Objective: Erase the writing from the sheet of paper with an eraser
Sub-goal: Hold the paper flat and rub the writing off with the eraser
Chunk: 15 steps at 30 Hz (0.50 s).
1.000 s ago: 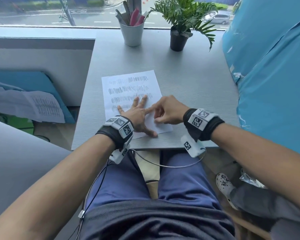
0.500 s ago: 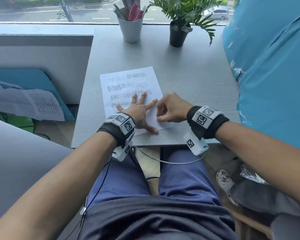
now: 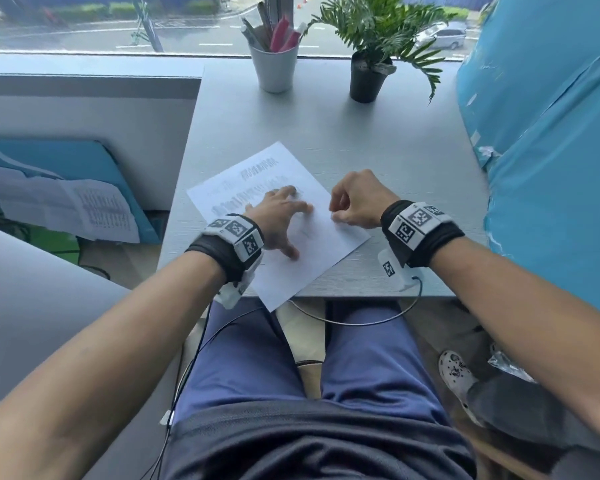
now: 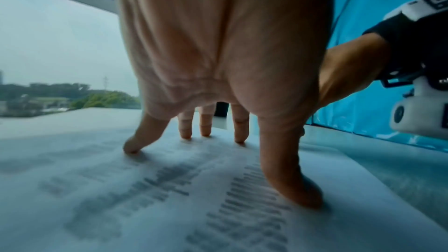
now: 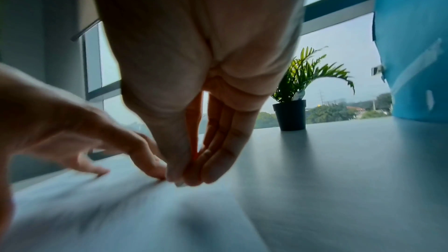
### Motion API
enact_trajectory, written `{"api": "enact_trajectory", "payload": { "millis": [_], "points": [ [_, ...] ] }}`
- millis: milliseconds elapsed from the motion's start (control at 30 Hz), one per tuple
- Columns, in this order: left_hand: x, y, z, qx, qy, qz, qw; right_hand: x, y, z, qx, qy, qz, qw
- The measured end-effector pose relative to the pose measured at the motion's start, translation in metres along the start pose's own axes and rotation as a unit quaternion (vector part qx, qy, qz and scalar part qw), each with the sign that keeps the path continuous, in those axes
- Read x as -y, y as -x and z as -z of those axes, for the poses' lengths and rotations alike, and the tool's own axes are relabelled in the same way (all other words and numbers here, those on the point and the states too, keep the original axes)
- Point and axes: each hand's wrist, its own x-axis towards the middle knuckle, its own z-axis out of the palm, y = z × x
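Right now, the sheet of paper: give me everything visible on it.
The sheet of paper is white and lies flat on the grey desk, turned askew, its near corner past the desk edge. Blurred grey lines of writing cover its far half. The left hand presses it with spread fingertips; the right hand touches its right side.

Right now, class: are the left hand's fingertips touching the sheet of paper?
Touching. The left wrist view shows the left hand spread, its fingertips planted on the sheet of paper with no gap beneath.
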Motion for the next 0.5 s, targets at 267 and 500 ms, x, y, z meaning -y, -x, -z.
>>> {"api": "enact_trajectory", "payload": {
  "millis": [267,500],
  "points": [
    [0.008,0.002,-0.01,0.039,0.008,-0.042,0.998,0.016,-0.007,-0.014,-0.035,-0.005,0.002,0.999],
    [0.004,-0.001,-0.011,0.049,0.01,-0.027,0.998,0.015,-0.003,-0.01,0.013,-0.038,0.004,0.999]
  ]
}}
